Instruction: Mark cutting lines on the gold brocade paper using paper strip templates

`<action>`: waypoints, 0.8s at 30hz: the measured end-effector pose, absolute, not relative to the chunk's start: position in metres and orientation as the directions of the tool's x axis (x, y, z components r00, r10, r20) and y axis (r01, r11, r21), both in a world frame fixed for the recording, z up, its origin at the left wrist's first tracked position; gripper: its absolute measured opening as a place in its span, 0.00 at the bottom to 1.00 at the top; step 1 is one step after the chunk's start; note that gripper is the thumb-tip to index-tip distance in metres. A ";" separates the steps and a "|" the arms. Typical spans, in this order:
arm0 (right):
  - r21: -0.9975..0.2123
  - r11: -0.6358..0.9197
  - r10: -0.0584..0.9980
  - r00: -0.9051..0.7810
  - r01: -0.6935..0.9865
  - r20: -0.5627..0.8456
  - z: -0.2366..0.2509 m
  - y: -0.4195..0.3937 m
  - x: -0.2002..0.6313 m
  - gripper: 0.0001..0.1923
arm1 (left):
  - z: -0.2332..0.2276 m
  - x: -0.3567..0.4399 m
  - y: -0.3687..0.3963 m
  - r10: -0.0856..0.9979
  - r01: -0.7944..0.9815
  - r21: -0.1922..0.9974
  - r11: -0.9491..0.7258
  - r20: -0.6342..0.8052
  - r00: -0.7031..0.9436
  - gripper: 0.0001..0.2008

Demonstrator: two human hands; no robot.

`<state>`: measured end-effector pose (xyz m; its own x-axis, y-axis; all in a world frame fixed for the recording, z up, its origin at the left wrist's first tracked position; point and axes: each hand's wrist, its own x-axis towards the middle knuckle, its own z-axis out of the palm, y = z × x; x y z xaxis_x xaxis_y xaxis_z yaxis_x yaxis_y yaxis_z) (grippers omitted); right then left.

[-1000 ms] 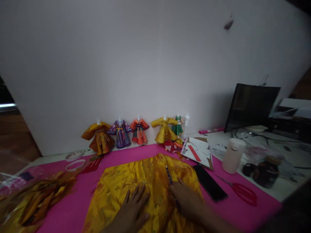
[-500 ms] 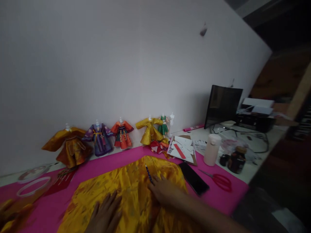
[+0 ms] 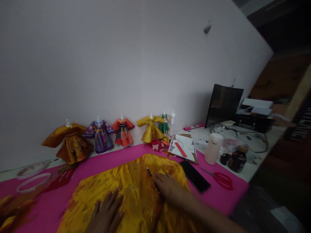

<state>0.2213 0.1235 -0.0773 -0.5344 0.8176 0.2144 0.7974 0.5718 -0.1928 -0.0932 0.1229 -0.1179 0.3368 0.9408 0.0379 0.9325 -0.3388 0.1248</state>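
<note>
Now L hand (image 3: 105, 215) flat on yellow fabric (image 3: 131, 191); R hand (image 3: 170, 189) prob. gripping pen (image 3: 153, 181).

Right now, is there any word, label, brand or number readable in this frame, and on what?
None can be read.
White and red paper pieces on the brown board: any marks too blurred.
Black flat phone: screen dark.
Black monitor: blank.
Dark jar: label unreadable.
</note>
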 end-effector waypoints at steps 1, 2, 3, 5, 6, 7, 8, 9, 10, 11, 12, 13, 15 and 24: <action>-0.234 0.570 0.816 -0.508 0.788 0.277 -0.083 0.122 0.229 0.27 | -0.116 -0.093 0.122 0.943 0.935 0.123 -0.334 0.034 0.332 0.28; -0.270 0.572 0.808 -0.477 0.774 0.345 -0.089 0.121 0.239 0.28 | -0.114 -0.093 0.120 0.945 0.938 0.116 -0.326 0.026 0.325 0.28; -0.295 0.578 0.795 -0.443 0.761 0.415 -0.095 0.120 0.252 0.28 | -0.113 -0.092 0.119 0.948 0.942 0.107 -0.317 0.014 0.317 0.28; -0.353 0.471 0.810 -0.237 0.808 0.537 -0.106 0.118 0.286 0.25 | -0.110 -0.092 0.117 0.954 0.951 0.090 -0.296 -0.015 0.299 0.29; -0.403 0.365 0.835 -0.104 0.839 0.540 -0.111 0.117 0.305 0.23 | -0.109 -0.091 0.117 0.957 0.954 0.085 -0.286 -0.030 0.289 0.29; -0.460 0.238 0.852 0.044 0.855 0.521 -0.115 0.115 0.326 0.20 | -0.108 -0.091 0.116 0.959 0.957 0.083 -0.278 -0.041 0.282 0.29; -0.497 0.111 0.842 0.184 0.861 0.507 -0.117 0.113 0.347 0.20 | -0.107 -0.091 0.116 0.958 0.957 0.083 -0.276 -0.050 0.281 0.29; -0.512 0.002 0.839 0.277 0.859 0.468 -0.120 0.110 0.366 0.20 | -0.107 -0.090 0.116 0.958 0.958 0.083 -0.275 -0.055 0.280 0.30; -0.518 -0.086 0.837 0.344 0.851 0.425 -0.121 0.106 0.383 0.21 | -0.107 -0.090 0.116 0.959 0.958 0.081 -0.275 -0.055 0.279 0.30; -0.518 -0.146 0.841 0.382 0.843 0.384 -0.123 0.102 0.397 0.22 | -0.108 -0.090 0.117 0.959 0.958 0.077 -0.275 -0.053 0.280 0.30; -0.510 -0.204 0.848 0.411 0.836 0.335 -0.124 0.099 0.407 0.22 | -0.109 -0.090 0.117 0.959 0.959 0.072 -0.273 -0.050 0.277 0.30; -0.504 -0.244 0.854 0.430 0.829 0.294 -0.125 0.095 0.413 0.22 | -0.110 -0.090 0.117 0.961 0.961 0.065 -0.269 -0.050 0.272 0.30; -0.496 -0.285 0.865 0.443 0.820 0.236 -0.127 0.091 0.415 0.20 | -0.114 -0.093 0.119 0.962 0.962 0.058 -0.267 -0.047 0.269 0.30; -0.438 -0.317 0.874 0.438 0.841 0.209 -0.113 0.105 0.403 0.16 | -0.144 -0.110 0.131 0.944 0.936 0.134 -0.326 0.096 0.316 0.30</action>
